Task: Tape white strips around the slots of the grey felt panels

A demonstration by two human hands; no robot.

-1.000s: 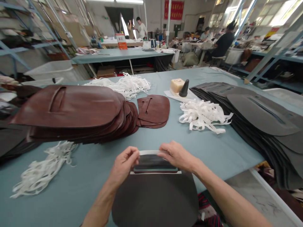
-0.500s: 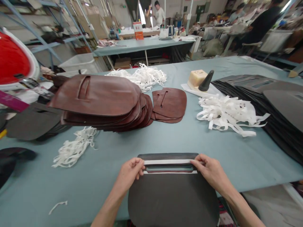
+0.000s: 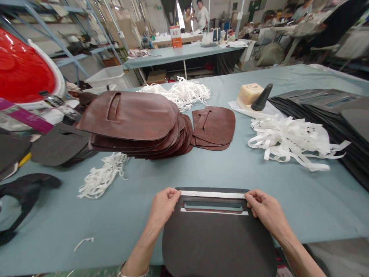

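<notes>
The left hand (image 3: pixel 164 206) is pinching one end of the white strip (image 3: pixel 213 194), the right hand (image 3: pixel 265 207) the other; it is running straight along the panel's (image 3: pixel 219 242) far edge, beyond the slot (image 3: pixel 213 207). The strip is probably weighing little and creasing easily, its ends offering the best hold; the panel is seemingly bending softly.

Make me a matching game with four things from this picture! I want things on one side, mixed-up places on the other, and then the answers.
Things:
1. Upper white strip
2. Black cone
3. Big brown pile
4. Orange-and-white box

Places or states:
A. Beside the yellowish block
B. On the far table
C. Between the left hand and right hand
D. Stacked in many layers

Right pairs: 1-C, 2-A, 3-D, 4-B
</notes>
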